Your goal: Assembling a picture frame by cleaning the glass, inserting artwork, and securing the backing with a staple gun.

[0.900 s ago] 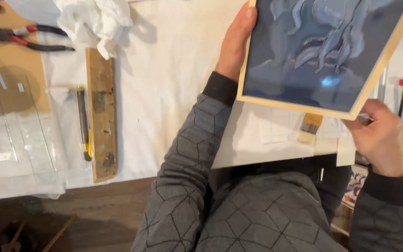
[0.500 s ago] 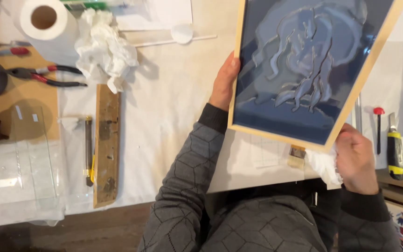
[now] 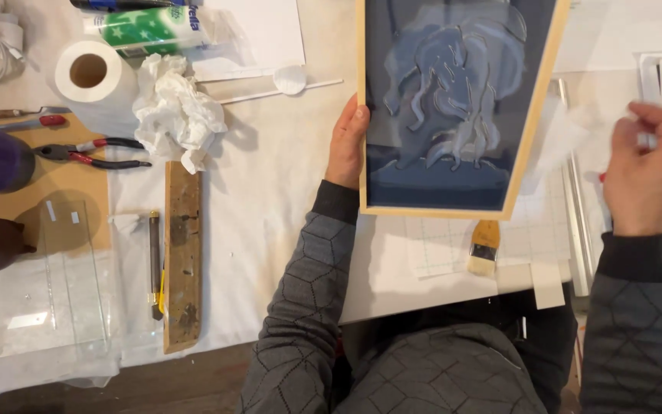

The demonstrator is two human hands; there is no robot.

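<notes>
Upright above the white table's [image 3: 270,199] near edge, the wood-framed blue etched glass panel [image 3: 453,107] is gripped at its left side by the left hand [image 3: 345,142]; the right hand [image 3: 645,176] hovers blurred beside it, fingers loosely curled, empty.

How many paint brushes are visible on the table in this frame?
1. A small flat brush with a yellow handle lies on the white paper just below the bottom edge of the wooden-framed picture, which the left hand holds. Others may be hidden under the frame.

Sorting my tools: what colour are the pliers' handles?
Red and black, on the pliers left of the crumpled tissue; head view.
</notes>
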